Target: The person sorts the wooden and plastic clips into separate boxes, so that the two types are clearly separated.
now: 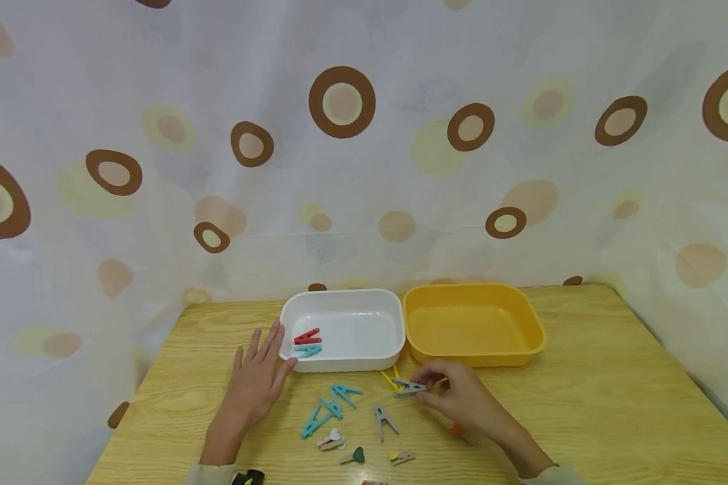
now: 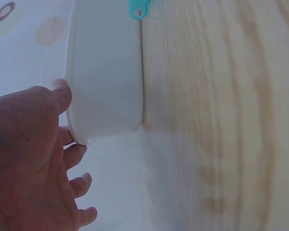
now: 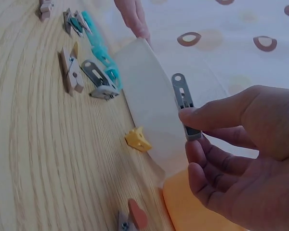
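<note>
My right hand (image 1: 455, 394) pinches a grey clothespin (image 3: 183, 103) between thumb and fingers, just in front of the two trays. Below it in the head view, a yellow clothespin (image 1: 391, 381) lies on the table. My left hand (image 1: 256, 380) touches the left end of the white tray (image 1: 352, 364), fingers straight and spread along its rim. Inside that tray lie a red clothespin (image 1: 307, 340) and a light blue clothespin (image 1: 308, 351). A second grey clothespin (image 1: 385, 420) rests on the table, with several light blue clothespins (image 1: 316, 423) to its left.
An orange-yellow tray (image 1: 536, 337) stands right beside the white one. Nearer the front lie wooden clothespins, one with a white heart (image 1: 334, 435), one with a green heart (image 1: 358, 455) and one with a yellow piece (image 1: 394, 456). A patterned curtain (image 1: 400, 168) hangs behind the table.
</note>
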Demonstrator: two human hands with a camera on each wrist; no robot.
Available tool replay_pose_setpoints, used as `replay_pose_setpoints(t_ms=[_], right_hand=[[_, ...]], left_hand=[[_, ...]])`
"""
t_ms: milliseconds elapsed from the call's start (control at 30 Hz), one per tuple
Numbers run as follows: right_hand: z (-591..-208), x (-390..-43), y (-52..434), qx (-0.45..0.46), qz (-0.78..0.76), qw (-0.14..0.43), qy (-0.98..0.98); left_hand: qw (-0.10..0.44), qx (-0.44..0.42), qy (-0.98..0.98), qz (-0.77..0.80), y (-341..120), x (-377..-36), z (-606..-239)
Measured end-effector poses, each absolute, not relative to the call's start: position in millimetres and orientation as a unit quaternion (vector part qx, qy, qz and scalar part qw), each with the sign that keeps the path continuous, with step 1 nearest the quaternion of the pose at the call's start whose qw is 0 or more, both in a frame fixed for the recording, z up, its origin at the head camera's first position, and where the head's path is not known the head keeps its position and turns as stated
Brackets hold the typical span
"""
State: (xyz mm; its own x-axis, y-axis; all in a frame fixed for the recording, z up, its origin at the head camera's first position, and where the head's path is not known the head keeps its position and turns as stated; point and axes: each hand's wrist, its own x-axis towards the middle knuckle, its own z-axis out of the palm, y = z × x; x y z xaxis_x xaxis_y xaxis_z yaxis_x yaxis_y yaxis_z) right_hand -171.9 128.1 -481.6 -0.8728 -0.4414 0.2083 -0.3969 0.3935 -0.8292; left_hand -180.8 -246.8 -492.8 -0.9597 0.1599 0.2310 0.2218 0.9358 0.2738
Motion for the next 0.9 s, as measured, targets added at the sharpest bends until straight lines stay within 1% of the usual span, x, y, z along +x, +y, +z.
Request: replay_pose_setpoints(t_ms=[200, 333, 567, 733, 900], right_hand=[[-478, -171, 113, -0.265, -0.475, -0.028, 0.839], [-473, -173, 103, -0.266, -0.476, -0.045, 0.837], [-461, -189, 84, -0.258, -0.487, -0.041, 0.834], [-460, -203, 69, -0.272, -0.489, -0.044, 0.828], [-458, -214, 50, -0.263, -0.484, -0.045, 0.834]], left_hand=[[0.103, -0.096, -0.979, -0.149, -248, -182, -492], [0.102, -0.096, -0.979, -0.148, -248, -181, -492], [0.102, -0.092, -0.978, -0.155, -246, -181, -492], [0.107, -0.092, -0.978, -0.155, -246, -181, -494], [0.103, -0.091, -0.979, -0.151, -248, -180, -494]])
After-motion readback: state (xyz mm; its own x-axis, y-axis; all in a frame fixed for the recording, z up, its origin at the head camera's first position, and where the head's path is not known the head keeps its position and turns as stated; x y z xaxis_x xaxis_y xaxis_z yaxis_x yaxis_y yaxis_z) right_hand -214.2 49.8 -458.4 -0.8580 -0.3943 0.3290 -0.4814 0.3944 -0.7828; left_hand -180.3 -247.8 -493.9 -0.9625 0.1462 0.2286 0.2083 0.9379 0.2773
